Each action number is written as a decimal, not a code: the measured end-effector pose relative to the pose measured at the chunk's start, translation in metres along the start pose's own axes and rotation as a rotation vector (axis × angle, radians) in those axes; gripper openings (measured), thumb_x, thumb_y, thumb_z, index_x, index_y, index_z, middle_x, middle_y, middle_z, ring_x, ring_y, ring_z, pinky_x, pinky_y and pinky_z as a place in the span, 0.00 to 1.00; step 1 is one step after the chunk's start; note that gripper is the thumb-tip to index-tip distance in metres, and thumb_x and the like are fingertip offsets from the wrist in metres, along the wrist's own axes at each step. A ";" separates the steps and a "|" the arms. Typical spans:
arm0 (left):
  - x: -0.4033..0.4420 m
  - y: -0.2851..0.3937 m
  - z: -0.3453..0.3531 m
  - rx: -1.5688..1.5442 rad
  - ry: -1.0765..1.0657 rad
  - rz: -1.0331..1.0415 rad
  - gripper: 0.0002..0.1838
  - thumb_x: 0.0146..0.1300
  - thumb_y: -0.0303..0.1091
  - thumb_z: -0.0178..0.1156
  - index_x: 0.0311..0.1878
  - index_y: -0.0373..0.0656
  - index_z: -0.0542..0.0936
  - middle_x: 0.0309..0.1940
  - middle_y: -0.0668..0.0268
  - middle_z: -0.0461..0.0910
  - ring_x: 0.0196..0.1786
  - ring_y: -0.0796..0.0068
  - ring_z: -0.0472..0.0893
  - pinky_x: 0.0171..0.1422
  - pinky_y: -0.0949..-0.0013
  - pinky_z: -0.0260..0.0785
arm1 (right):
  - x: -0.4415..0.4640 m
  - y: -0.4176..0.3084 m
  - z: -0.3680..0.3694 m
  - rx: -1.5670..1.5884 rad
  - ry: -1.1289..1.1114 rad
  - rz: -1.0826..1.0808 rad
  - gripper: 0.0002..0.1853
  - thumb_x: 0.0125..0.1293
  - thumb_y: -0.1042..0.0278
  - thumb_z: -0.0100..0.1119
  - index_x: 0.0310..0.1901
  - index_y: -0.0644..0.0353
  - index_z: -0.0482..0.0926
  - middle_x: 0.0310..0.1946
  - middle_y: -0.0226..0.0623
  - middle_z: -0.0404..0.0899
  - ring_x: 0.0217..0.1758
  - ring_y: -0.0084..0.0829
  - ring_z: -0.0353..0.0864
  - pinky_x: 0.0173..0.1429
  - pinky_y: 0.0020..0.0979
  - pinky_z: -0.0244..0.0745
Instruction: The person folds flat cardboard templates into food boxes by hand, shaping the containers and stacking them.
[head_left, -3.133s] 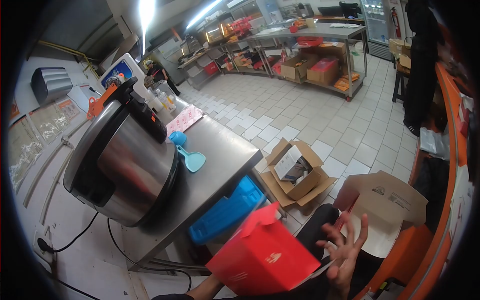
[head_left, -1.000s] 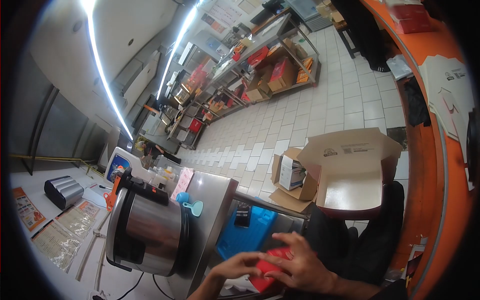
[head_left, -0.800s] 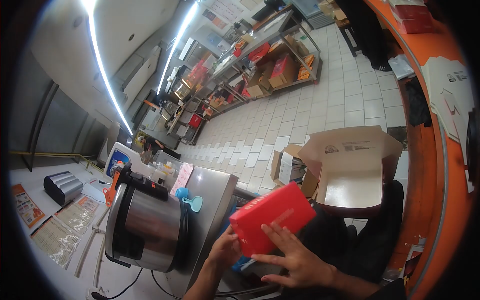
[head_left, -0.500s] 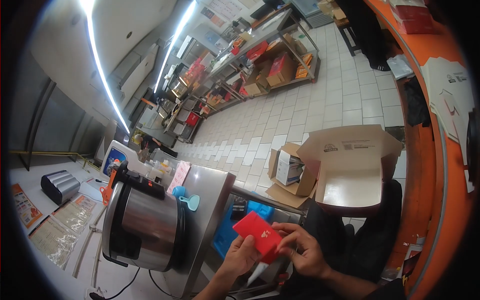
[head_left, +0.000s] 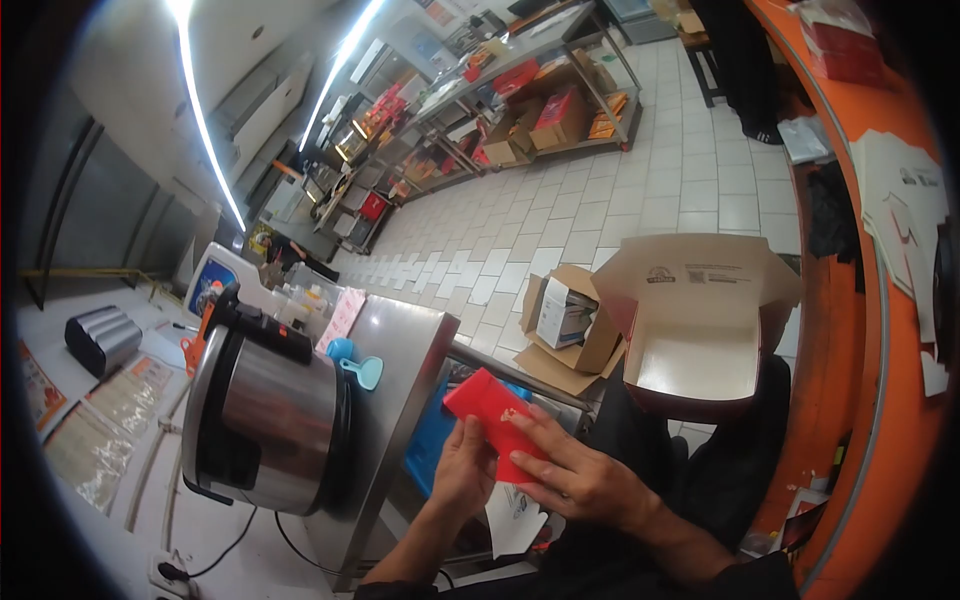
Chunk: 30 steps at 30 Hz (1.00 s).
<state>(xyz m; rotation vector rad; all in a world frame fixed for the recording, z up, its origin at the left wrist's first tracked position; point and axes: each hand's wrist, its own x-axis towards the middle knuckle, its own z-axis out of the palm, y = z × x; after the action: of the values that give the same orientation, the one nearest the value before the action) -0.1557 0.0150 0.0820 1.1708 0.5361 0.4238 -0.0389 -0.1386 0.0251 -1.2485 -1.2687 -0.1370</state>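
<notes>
A small red carton (head_left: 487, 402) with a pale print is held up low in the middle of the view. My left hand (head_left: 466, 465) grips its left side, thumb near the face. Across its right side lie the fingers of my right hand (head_left: 580, 467), bent around the edge. Below the carton a white flap (head_left: 513, 522) sticks out between my hands. On my lap to the right rests a larger box (head_left: 695, 350) with its lid raised and a pale inside showing.
A steel cooker (head_left: 272, 420) and a light-blue scoop (head_left: 365, 372) are on the steel table (head_left: 412, 335) at left. Beyond my knees an open cardboard box (head_left: 600, 340) sits on the floor. White card sheets (head_left: 905, 210) lie on the orange counter (head_left: 850, 110). A person stands at upper right.
Both hands and the red carton have moved slightly up and left. My right fingers now lie over the carton's face. More of the white flap shows below it. The camera view has shifted a little.
</notes>
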 end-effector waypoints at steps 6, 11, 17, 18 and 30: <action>-0.008 -0.018 -0.002 0.051 -0.179 0.011 0.20 0.79 0.43 0.46 0.65 0.40 0.71 0.60 0.59 0.77 0.60 0.69 0.78 0.64 0.62 0.72 | -0.005 0.005 0.010 -0.024 0.202 0.005 0.21 0.53 0.74 0.75 0.51 0.64 0.83 0.67 0.63 0.67 0.70 0.60 0.68 0.69 0.45 0.72; -0.009 -0.027 0.017 0.452 -0.087 0.172 0.13 0.76 0.31 0.52 0.57 0.35 0.77 0.51 0.59 0.83 0.52 0.70 0.82 0.58 0.65 0.74 | -0.011 0.013 0.022 -0.229 0.362 0.005 0.25 0.47 0.76 0.78 0.51 0.61 0.84 0.64 0.58 0.72 0.66 0.56 0.74 0.64 0.45 0.76; 0.022 0.017 0.021 0.988 -0.540 0.811 0.14 0.60 0.20 0.60 0.48 0.42 0.83 0.42 0.60 0.85 0.46 0.62 0.85 0.53 0.61 0.76 | -0.012 0.011 -0.022 0.048 0.439 0.058 0.39 0.56 0.47 0.75 0.62 0.61 0.69 0.59 0.49 0.72 0.52 0.40 0.78 0.52 0.35 0.77; 0.029 0.025 0.021 1.140 -0.708 0.865 0.16 0.57 0.24 0.61 0.49 0.45 0.82 0.45 0.64 0.84 0.49 0.62 0.83 0.55 0.60 0.74 | -0.011 0.006 -0.035 0.184 0.500 0.144 0.41 0.61 0.40 0.66 0.66 0.63 0.65 0.60 0.50 0.71 0.52 0.39 0.78 0.53 0.35 0.78; 0.106 0.012 0.074 1.290 -0.647 1.695 0.16 0.50 0.28 0.66 0.45 0.55 0.83 0.48 0.78 0.79 0.57 0.76 0.76 0.57 0.64 0.72 | -0.037 -0.045 -0.126 -0.218 0.637 0.726 0.30 0.67 0.64 0.50 0.68 0.69 0.62 0.61 0.45 0.70 0.65 0.37 0.70 0.70 0.35 0.61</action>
<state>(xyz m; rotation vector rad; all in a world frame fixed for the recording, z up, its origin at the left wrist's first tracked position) -0.0270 0.0251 0.0959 2.7277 -1.1411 1.0997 -0.0037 -0.2707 0.0511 -1.6114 -0.2224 -0.1312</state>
